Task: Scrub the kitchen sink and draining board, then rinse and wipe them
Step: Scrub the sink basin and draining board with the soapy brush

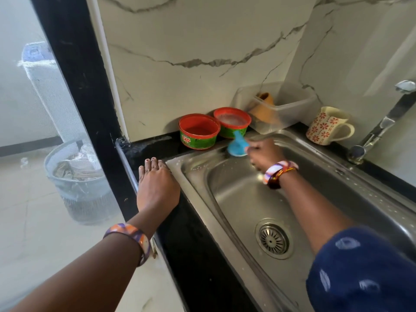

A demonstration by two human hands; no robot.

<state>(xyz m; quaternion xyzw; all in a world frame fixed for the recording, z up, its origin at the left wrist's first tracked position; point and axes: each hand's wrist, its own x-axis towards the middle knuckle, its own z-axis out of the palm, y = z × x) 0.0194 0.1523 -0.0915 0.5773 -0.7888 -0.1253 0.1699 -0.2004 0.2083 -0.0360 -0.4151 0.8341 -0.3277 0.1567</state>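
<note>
Your stainless-steel sink point(245, 199) sits set into the black stone surface point(193, 244), its round slotted drain point(273, 240) low in the basin and white flecks of foam on the rim at the far left corner. At that corner your right hand point(263, 154) grips a light-blue scrubbing pad point(238, 145) and presses it against the sink's back rim; the hand is blurred, so you can't make out how each finger lies, only that they curl round the pad. A band of white, orange and dark-red bangles point(279, 173) rings that wrist, and a dark-blue patterned sleeve point(364, 271) covers the upper arm.

Your left hand point(157, 183) lies flat with straight fingers on the surface's front edge, just beside the sink's left rim, holding nothing; an orange-and-purple bangle point(132, 239) sits on its wrist.

Behind the pad stand two round red-rimmed green tubs of dish soap, the nearer tub point(199, 131) touching the farther tub point(231, 124), which is topped with suds. To their right a clear plastic box point(290, 104) leans against the marble wall with something orange-brown inside. Farther right stands a cream mug with red flower prints point(328, 126), then the chrome tap point(380, 127). Beyond the black frame at your left, a grey mesh bin point(78, 188) stands on the floor
</note>
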